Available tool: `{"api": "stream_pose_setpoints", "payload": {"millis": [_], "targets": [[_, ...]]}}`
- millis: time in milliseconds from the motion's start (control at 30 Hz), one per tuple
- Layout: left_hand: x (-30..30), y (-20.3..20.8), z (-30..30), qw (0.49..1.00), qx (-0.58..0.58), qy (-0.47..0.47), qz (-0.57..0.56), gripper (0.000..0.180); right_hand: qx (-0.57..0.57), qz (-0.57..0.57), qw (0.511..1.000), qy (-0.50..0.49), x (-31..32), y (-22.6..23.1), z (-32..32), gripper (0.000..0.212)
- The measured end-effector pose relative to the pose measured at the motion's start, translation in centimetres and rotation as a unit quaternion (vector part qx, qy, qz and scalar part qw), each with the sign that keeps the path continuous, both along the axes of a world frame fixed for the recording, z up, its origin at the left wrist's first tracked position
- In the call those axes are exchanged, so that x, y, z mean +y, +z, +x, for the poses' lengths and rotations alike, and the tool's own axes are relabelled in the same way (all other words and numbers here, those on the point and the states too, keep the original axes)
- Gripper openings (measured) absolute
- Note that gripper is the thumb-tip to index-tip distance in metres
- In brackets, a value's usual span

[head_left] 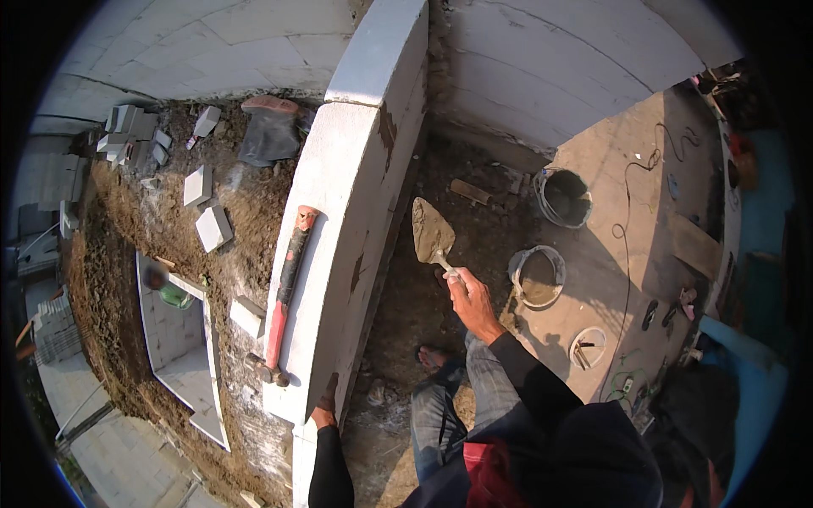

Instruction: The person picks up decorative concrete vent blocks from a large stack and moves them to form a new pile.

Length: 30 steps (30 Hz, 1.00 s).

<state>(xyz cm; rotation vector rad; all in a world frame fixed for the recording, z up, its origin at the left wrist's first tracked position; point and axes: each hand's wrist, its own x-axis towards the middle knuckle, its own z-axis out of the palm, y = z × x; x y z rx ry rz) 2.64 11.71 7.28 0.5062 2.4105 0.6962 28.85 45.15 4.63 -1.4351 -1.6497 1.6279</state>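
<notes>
I have the fingers of the right hand [474, 309] closed around the handle of a pointed steel trowel [440, 257], its blade coated with grey-brown mortar [433, 229]. The trowel is over the bare ground just beyond the right face of a long, pale wall of smooth white blocks [339, 161], apart from it. Its long axis runs from those fingers away from the body, tip slanting a little left, so the wall's top lies to the left of the blade. The left hand [323, 413] is nearer to the wall, low at its right face by the near end; its fingers are in shadow, and I cannot tell how far they are open or whether they press on it, but I see no tool there.

I count one trowel and one hammer with a red-and-black handle [290, 279], lying lengthwise along the wall top, head toward the near end and poking past the left edge. On the right I count three containers: two larger pale buckets with grey contents, one farther off [539, 188] and one nearer [515, 271], plus one small white tub [598, 339]. Left of the wall, four larger white blocks [213, 229] lie singly on the soil; the far pile [127, 123] overlaps too much to count.
</notes>
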Motion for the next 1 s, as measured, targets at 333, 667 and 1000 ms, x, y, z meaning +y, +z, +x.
{"api": "stream_pose_setpoints", "payload": {"millis": [333, 667, 1000], "targets": [[-2.5, -1.0, 4.5, 0.923, 0.357, -0.062, -0.127, 0.066, -0.23, -0.12, 0.955, -0.143, -14.6, -1.6, 27.7, 0.032], [-9.0, -2.8, 27.1, 1.0, 0.012, 0.01, 0.016, 0.03, -0.455, -0.012, 0.887, 0.079, -8.8, -9.3, 38.0, 0.044], [-10.0, -10.0, 39.5, 0.793, -0.351, 0.487, 0.1, 0.063, -0.54, 0.003, 0.79, 0.292, -0.4, -37.9, 47.8, 0.04]]}}
